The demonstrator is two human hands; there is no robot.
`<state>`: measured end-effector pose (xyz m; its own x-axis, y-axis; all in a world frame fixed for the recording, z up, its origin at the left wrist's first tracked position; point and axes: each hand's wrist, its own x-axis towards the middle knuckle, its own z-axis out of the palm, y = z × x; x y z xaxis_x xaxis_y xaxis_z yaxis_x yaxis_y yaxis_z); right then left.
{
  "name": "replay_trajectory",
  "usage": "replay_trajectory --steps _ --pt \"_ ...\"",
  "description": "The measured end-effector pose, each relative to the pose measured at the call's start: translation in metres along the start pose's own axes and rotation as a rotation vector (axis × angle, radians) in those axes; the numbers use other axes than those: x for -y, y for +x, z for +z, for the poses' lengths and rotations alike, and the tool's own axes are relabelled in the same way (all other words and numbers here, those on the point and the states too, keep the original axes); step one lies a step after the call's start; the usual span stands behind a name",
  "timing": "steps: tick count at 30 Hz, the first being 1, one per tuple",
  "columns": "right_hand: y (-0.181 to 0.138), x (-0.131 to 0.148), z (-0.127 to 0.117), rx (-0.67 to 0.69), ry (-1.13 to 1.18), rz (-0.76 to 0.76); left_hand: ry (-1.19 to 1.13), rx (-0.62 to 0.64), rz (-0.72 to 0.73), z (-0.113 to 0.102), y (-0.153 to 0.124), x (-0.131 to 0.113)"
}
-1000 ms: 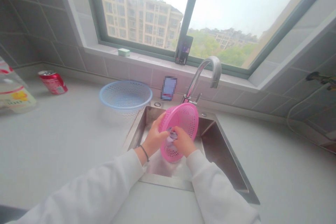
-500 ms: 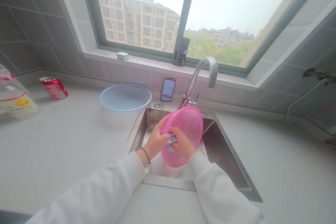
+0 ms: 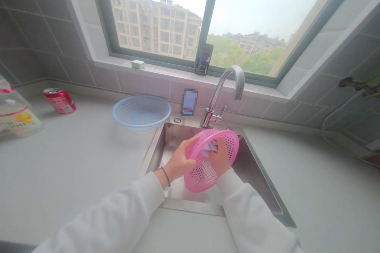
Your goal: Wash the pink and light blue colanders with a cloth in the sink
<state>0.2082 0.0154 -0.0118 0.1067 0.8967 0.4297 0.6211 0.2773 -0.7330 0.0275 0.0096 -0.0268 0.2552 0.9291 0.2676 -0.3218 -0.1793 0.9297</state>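
A pink perforated basket (image 3: pixel 204 174) is held tilted over the steel sink (image 3: pixel 261 189). My left hand (image 3: pixel 179 162) grips its rim on the left side, fingers curled round the edge. Inside the basket, my right hand (image 3: pixel 219 158) is closed on a small grey-white cloth (image 3: pixel 209 147) and presses it against the basket's upper inner wall. Both arms wear white sleeves. The curved chrome faucet (image 3: pixel 225 87) stands just behind the basket, and no water is seen running.
A light blue perforated basket (image 3: pixel 141 111) sits on the counter left of the sink. A red can (image 3: pixel 59 100) lies at the far left by a plastic package (image 3: pixel 14 112). On the windowsill are a small green object (image 3: pixel 138 64) and a phone (image 3: pixel 203 59).
The pink basket has tipped flatter and shifted right. My right hand with the cloth has moved from the basket's middle up to its far inner rim.
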Motion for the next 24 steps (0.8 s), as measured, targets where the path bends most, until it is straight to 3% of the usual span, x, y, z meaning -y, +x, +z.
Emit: replay_trajectory --steps 3,5,7,11,14,16,17,21,22,24 --pt "-0.013 0.013 0.013 0.354 0.134 -0.083 -0.016 -0.051 0.015 -0.001 0.003 0.000" --pt "-0.015 0.010 0.017 0.479 0.109 -0.068 -0.047 -0.080 0.037 -0.003 0.005 -0.003" --pt "-0.009 -0.002 0.014 0.436 0.032 -0.006 -0.058 -0.097 0.060 -0.005 0.005 -0.006" --pt "0.011 -0.030 -0.005 0.163 -0.107 0.149 0.037 -0.053 0.048 -0.005 0.001 -0.011" --pt "0.015 -0.029 -0.012 -0.035 -0.101 0.126 0.166 0.007 0.036 -0.002 -0.004 -0.011" --pt "0.009 -0.017 -0.007 -0.068 -0.043 0.055 0.216 0.019 0.030 0.000 -0.005 -0.009" --pt "0.004 -0.009 -0.003 -0.009 0.007 0.004 0.216 0.019 0.023 0.001 -0.005 -0.008" --pt "-0.012 0.008 0.013 0.476 0.145 -0.155 0.108 -0.002 0.020 -0.003 -0.002 -0.008" --pt "-0.012 0.006 0.013 0.532 0.124 -0.141 0.090 -0.019 0.033 -0.005 -0.001 -0.009" --pt "-0.005 -0.006 0.009 0.474 0.030 -0.049 0.092 -0.068 0.064 -0.007 0.000 -0.013"
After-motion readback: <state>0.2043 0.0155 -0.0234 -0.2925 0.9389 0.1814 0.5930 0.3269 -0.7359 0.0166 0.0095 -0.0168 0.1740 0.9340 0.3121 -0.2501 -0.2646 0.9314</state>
